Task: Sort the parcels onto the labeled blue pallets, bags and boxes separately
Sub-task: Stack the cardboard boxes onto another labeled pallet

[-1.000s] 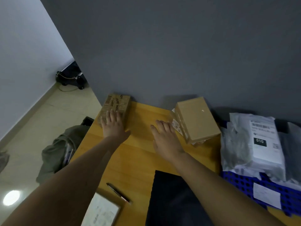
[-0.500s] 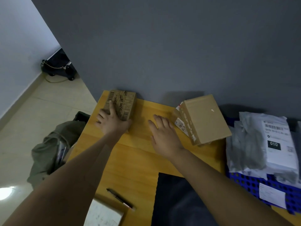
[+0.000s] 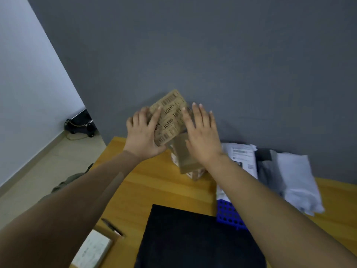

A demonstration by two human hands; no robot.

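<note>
Motion blur softens the printed box (image 3: 170, 117), so only barcodes and part of a word in dark lettering can be read on its brown cardboard face. Its left edge is hidden under the left hand (image 3: 144, 135) and its lower right corner under the right hand (image 3: 201, 136). The plain box (image 3: 183, 155) below it is half covered by the right palm and wrist; a scrap of label shows at its near end, too blurred to read. The blue pallet (image 3: 229, 215) shows only as a small perforated plastic corner, at 4 o'clock from the plain box, the rest buried under soft grey and white poly bags (image 3: 289, 180) or hidden behind the right forearm. A matte black sheet (image 3: 193, 238) runs off the bottom edge, as do a notepad (image 3: 92, 252) and the pen (image 3: 112, 227) at 7 o'clock.

The printed box is flat and rectangular, raised off the wooden desk (image 3: 146, 190) and tilted, at 12 o'clock above the plain box, in front of the grey wall (image 3: 212, 55).

Both arms reach forward, bare. The left grip is closed on the printed box, thumb across its face and fingers spread behind its left edge. The right hand is flat with fingers extended and slightly spread, palm toward the boxes; whether it grips either one cannot be told.
</note>
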